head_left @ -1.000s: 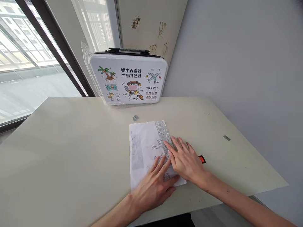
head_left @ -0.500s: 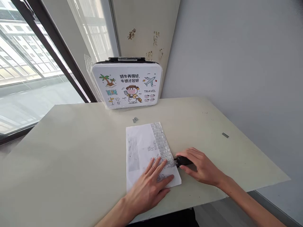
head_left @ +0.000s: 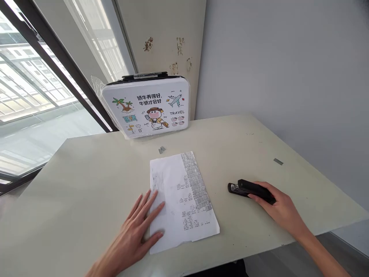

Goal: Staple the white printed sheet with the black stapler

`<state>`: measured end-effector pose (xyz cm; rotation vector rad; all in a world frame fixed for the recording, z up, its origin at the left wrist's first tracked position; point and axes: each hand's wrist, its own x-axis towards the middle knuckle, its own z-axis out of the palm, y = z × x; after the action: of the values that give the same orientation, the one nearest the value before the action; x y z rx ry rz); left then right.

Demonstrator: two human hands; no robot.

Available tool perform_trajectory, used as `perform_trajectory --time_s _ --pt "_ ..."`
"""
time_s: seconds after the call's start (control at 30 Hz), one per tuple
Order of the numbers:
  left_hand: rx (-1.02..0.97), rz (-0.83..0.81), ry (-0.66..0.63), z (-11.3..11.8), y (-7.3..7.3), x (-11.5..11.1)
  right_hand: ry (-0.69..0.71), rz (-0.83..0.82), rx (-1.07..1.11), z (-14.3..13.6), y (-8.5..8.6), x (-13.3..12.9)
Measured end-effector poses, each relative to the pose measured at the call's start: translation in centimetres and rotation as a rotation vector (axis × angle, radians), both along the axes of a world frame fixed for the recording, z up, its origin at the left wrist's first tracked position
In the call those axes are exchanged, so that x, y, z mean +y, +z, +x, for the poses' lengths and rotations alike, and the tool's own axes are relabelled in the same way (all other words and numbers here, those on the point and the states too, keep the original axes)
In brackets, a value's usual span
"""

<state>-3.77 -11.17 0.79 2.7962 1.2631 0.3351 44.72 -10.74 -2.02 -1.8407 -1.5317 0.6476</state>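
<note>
A printed paper stack (head_left: 170, 227) lies on the table, with dense rows of staples (head_left: 196, 181) along its right edge. My left hand (head_left: 138, 227) rests on the paper's left side, fingers spread and flat. To the right of the paper, apart from it, is a black stapler (head_left: 253, 189) pointing left. My right hand (head_left: 279, 207) is wrapped round the stapler's rear end, thumb on the near side and fingers over the far side.
A white case with cartoon prints (head_left: 150, 107), partly in clear plastic, stands at the table's back. Small staple strips (head_left: 162, 149) lie in front of it, and another staple strip (head_left: 278, 161) lies at the right. A grey wall (head_left: 273, 69) borders the right side.
My right hand has drawn the stapler off the paper's edge to the right. My left hand has slid from the paper's lower middle to its left side. The view has shifted slightly.
</note>
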Motion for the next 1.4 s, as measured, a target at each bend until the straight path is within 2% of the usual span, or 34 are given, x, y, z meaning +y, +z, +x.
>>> perform_trajectory --time_s 0.2,0.37,0.53,0.77,0.9,1.03,1.2,1.3,1.4 --pt "0.066 0.002 -0.066 2.6 0.6 -0.2 -0.177 -0.069 0.126 0.8 -0.3 -1.4" --pt "0.014 -0.008 -0.101 5.4 0.7 1.0 -0.340 -0.007 0.150 0.9 -0.3 -1.4" --pt "0.028 -0.017 -0.117 6.5 0.6 1.9 -0.464 0.059 0.137 0.7 0.0 -1.4" --pt "0.047 -0.010 -0.140 7.1 0.8 2.7 -0.520 0.043 0.140 0.6 0.5 -1.1" --pt "0.039 -0.002 -0.147 8.7 0.9 3.8 -0.518 0.046 0.171 0.6 0.8 -1.0" --pt "-0.003 -0.010 -0.138 11.9 0.0 5.8 -0.542 0.056 0.170 0.4 1.0 -1.0" --pt "-0.067 -0.048 -0.121 17.8 -1.6 9.0 -0.579 0.340 0.013 0.1 0.1 -1.4" --pt "-0.096 -0.080 -0.112 21.4 -2.1 10.6 -0.481 0.518 -0.137 0.2 -0.7 -1.5" --pt "-0.131 -0.090 -0.080 24.6 -2.3 11.8 -0.348 0.611 -0.225 0.2 -0.9 -1.4"
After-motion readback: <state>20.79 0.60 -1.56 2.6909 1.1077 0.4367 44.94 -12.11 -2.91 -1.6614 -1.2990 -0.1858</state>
